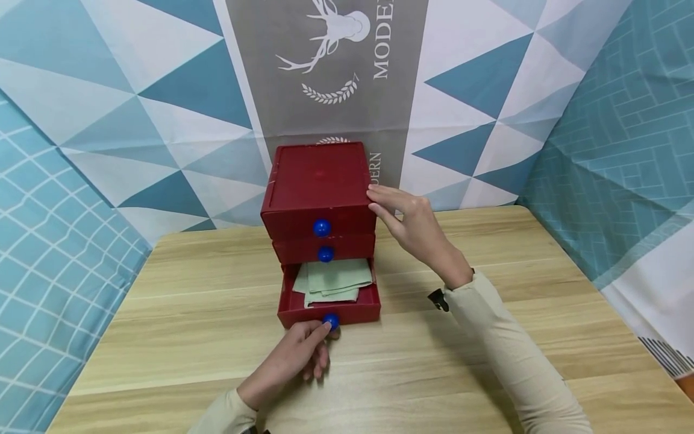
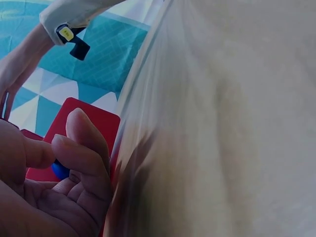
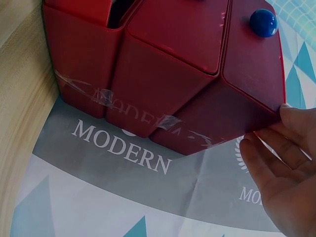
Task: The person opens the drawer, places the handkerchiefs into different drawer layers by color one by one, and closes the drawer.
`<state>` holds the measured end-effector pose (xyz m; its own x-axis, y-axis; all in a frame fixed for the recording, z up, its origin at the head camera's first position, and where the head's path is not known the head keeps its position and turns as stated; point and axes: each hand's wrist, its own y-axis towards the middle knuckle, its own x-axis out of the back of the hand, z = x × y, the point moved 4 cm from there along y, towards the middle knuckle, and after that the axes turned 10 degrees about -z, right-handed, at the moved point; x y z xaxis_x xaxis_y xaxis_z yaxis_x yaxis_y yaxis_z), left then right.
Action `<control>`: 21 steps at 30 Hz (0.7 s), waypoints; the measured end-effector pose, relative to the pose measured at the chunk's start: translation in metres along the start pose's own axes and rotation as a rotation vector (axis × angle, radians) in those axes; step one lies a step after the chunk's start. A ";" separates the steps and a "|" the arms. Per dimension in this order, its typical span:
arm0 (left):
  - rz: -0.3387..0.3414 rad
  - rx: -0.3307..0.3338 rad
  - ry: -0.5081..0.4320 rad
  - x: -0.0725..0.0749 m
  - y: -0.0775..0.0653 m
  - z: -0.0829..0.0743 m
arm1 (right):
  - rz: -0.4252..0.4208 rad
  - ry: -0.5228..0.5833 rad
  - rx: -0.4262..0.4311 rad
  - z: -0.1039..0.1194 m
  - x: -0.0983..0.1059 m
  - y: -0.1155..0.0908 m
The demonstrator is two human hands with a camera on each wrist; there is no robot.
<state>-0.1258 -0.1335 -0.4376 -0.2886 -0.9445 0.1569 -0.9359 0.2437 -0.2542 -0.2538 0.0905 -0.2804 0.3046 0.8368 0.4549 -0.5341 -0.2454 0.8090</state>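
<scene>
A red three-drawer box stands at the back of the table, each drawer front bearing a round blue knob. The bottom drawer is pulled out, and a folded pale green cloth lies in it. My left hand pinches the bottom drawer's knob between thumb and fingers. My right hand rests on the box's upper right edge, its fingers fairly straight. In the right wrist view its thumb touches the front corner of the top drawer.
The wooden table extends to both sides of the box. Behind it hangs a patterned cloth backdrop, and more patterned cloth borders the left and right. Clear tape runs across the box's side.
</scene>
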 end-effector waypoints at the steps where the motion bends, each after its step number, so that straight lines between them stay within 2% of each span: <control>1: -0.001 -0.004 0.005 0.000 0.001 0.000 | 0.000 0.000 0.000 0.000 0.000 0.000; 7: -0.010 -0.029 0.011 0.002 0.010 -0.004 | 0.002 -0.003 -0.003 -0.001 0.000 -0.001; 14: -0.058 -0.048 0.016 0.006 0.022 -0.005 | -0.004 -0.005 -0.007 0.000 0.000 0.000; 21: -0.102 -0.017 -0.008 0.010 0.035 -0.003 | -0.013 -0.001 0.010 0.001 0.000 0.001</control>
<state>-0.1624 -0.1340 -0.4423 -0.1897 -0.9663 0.1738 -0.9637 0.1494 -0.2213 -0.2540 0.0896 -0.2794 0.3120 0.8396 0.4447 -0.5222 -0.2395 0.8185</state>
